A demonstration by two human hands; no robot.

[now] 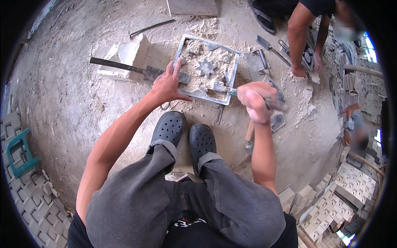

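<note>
A square grey frame mould (236, 68) lies on the floor, filled with crumbly pale material around a grey eight-pointed star (205, 68). My left hand (167, 84) rests at its left side with fingers spread and the thumb stretched toward the near edge. Under those fingers is the wide blade of a long dark-handled tool (120, 64), which lies across a broken white block (124, 53). My right hand (257, 101) is closed round a narrow trowel (221, 87), its blade in the mould's near right corner. The handle end behind the fist is blurred.
At the upper right, another person's hands (300, 71) work near the floor among rubble. Beside the mould lie a trowel (261, 60), a long-handled scraper (271, 48) and a hammer-like tool (249, 138). A bent metal bar (151, 28) is beyond the block; a teal stool (20, 153) stands far left.
</note>
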